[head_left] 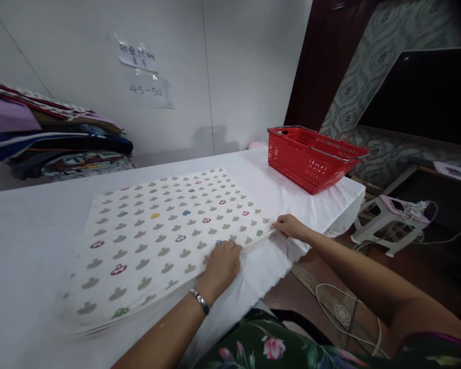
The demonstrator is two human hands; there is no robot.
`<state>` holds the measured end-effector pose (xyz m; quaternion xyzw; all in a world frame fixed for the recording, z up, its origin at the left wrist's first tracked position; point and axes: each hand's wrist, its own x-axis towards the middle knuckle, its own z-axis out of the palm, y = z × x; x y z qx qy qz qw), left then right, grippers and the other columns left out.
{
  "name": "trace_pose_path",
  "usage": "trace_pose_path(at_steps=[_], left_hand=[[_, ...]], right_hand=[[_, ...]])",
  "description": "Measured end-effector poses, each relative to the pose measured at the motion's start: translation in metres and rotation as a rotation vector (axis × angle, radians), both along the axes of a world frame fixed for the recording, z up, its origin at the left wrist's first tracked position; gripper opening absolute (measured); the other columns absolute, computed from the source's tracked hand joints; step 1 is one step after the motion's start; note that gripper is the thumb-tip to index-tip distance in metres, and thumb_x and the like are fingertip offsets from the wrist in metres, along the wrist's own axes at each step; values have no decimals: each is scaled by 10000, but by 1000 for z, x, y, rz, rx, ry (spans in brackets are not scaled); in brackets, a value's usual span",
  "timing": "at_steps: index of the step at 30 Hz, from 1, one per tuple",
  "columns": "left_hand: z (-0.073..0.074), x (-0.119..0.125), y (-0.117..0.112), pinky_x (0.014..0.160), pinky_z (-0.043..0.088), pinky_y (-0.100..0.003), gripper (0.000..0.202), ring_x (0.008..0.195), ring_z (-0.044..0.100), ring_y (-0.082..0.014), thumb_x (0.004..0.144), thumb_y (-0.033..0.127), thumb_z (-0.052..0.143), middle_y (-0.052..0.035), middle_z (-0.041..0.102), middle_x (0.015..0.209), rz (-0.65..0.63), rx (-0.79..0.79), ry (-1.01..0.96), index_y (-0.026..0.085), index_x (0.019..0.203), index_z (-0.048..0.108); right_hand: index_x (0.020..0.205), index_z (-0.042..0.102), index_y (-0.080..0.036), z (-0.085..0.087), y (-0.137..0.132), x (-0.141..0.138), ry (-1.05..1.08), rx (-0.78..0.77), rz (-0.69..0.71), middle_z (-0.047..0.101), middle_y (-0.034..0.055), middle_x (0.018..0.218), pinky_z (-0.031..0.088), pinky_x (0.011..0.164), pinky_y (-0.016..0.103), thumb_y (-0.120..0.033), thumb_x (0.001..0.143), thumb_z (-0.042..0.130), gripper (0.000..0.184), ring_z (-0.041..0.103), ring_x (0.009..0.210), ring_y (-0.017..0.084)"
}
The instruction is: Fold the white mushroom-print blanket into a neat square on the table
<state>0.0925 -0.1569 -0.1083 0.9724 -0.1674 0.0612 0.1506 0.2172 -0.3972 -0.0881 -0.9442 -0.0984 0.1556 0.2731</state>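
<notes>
the layers of the patterned cloth (169, 220), lying flat on the near part of the desk (30, 236), could slip out of line or crease if the right hand (290, 227) pulled harder than the left hand (222, 264). the right hand is pinched closed on the cloth's near right corner. the left hand curls over the near edge, touching it; its fingertips are hidden, so whether it grips cannot be told.

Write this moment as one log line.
left hand: on near edge of cloth; right hand: holding its near-right corner; cloth: flat on table; basket: on table, right
</notes>
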Motion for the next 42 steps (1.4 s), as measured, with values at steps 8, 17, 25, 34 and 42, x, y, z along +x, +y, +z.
trace_pose_path(at_steps=[8,17,25,34,42], left_hand=[[2,-1,-1,829,392,-347,282,912,488,-196,791,69,394,-60,565,930,-9,20,20,173,959,595],[1,-2,0,824,376,-347,260,910,474,-196,783,55,415,-57,548,941,-15,20,26,182,943,576],[3,-5,-1,797,387,-323,259,908,466,-187,732,19,438,-51,528,954,-25,16,38,177,906,548],[-7,-14,-8,769,396,-342,167,907,452,-204,766,58,455,-59,522,960,-105,81,-12,170,875,513],[-4,-20,-8,753,377,-334,124,911,454,-196,848,132,410,-64,538,945,-132,104,-85,151,897,522]], right_hand=[[539,493,-169,-14,0,8,70,29,-24,494,-28,406,339,435,198,-347,791,533,312,441,372,79],[498,483,-174,-5,7,2,131,-121,-8,471,-10,371,349,418,211,-383,788,544,362,439,359,95],[604,432,-180,-3,0,-1,98,90,-54,471,-51,446,309,394,168,-239,751,531,187,441,410,70],[608,470,-185,-15,-10,-3,-29,-293,59,544,14,507,360,443,233,-223,710,511,116,543,476,149],[1230,507,-208,-26,37,-32,-716,4,607,473,115,1321,367,992,422,-307,858,431,393,422,1226,241]])
